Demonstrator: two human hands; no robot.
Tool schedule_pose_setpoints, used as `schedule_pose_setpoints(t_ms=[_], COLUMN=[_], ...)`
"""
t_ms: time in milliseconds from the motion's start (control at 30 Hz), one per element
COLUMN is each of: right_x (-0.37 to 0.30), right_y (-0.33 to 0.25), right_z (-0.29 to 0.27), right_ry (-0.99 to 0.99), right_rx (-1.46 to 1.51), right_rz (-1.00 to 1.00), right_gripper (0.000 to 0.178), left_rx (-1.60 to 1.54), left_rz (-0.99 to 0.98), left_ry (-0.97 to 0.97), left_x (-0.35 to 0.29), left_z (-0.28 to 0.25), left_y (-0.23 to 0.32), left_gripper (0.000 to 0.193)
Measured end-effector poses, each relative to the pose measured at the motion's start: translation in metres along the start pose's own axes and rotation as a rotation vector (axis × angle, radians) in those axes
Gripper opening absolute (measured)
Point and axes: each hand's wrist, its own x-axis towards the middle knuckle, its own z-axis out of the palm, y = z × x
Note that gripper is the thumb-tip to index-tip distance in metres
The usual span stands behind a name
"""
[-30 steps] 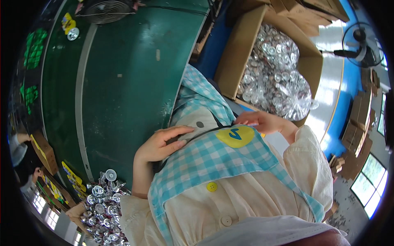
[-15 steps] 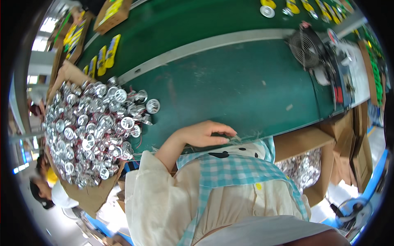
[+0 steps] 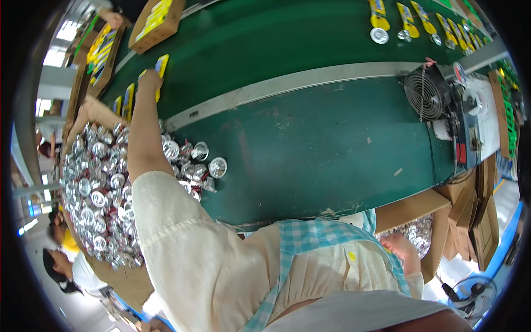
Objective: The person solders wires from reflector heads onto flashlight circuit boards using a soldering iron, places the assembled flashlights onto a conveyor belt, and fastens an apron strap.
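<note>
My left hand (image 3: 149, 82) reaches over the far left of the table to the green belt, on or right at one of several long yellow torch-like housings (image 3: 161, 71). Its fingers are hidden, so I cannot see whether they grip. Beneath that forearm lies a big heap of silver lamp reflectors (image 3: 99, 199) with thin red wires, some spilling onto the table. Low on the right, my right hand (image 3: 400, 247) is beside my apron, over a carton (image 3: 440, 243) with more shiny reflectors (image 3: 418, 232). Its fingers are too unclear to judge.
A metal rail (image 3: 287, 81) divides the green tabletop (image 3: 321, 149) from the belt (image 3: 265, 41). More yellow housings with reflectors (image 3: 379, 36) lie at the far right, above a black fan (image 3: 425, 95). Another person's hand (image 3: 114, 20) is at a far-left box of yellow pieces (image 3: 99, 58).
My left hand has gone from the table's near edge up and left to the yellow housings. My right hand has come into view by the carton. The view has shifted slightly.
</note>
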Motion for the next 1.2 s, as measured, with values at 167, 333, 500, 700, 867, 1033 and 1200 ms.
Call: schedule_pose_setpoints(t_ms=[167,333,500,700,867,1033,1200], right_x=[-0.013,-0.012,0.041,0.088,0.100,0.055,0.016], right_y=[-0.028,-0.063,-0.078,-0.099,-0.101,-0.068,-0.076], right_z=[-0.033,-0.063,-0.095,-0.158,-0.177,-0.140,-0.094], right_ry=[-0.199,0.272,0.519,0.272,0.608,1.016,0.554], right_rx=[0.473,0.654,1.471,1.846,1.604,1.472,1.259], right_rz=[-0.476,-0.814,-1.120,-1.447,-1.523,-1.725,-1.806], right_gripper=[0.025,0.031,0.032,0.010,0.005,0.011,0.043], left_rx=[0.007,-0.280,-0.778,-0.723,-0.947,-0.740,-0.431], left_rz=[0.009,0.087,0.572,0.745,0.707,0.342,0.009], left_ry=[0.207,0.278,0.026,0.299,0.392,0.773,0.710], left_x=[0.050,0.007,-0.148,-0.286,-0.304,-0.303,-0.282], left_z=[0.077,0.008,-0.063,-0.055,-0.047,-0.037,-0.001], left_y=[-0.016,0.018,0.145,0.253,0.248,0.151,0.051], left_gripper=[0.032,0.040,0.036,0.040,0.066,0.047,0.025])
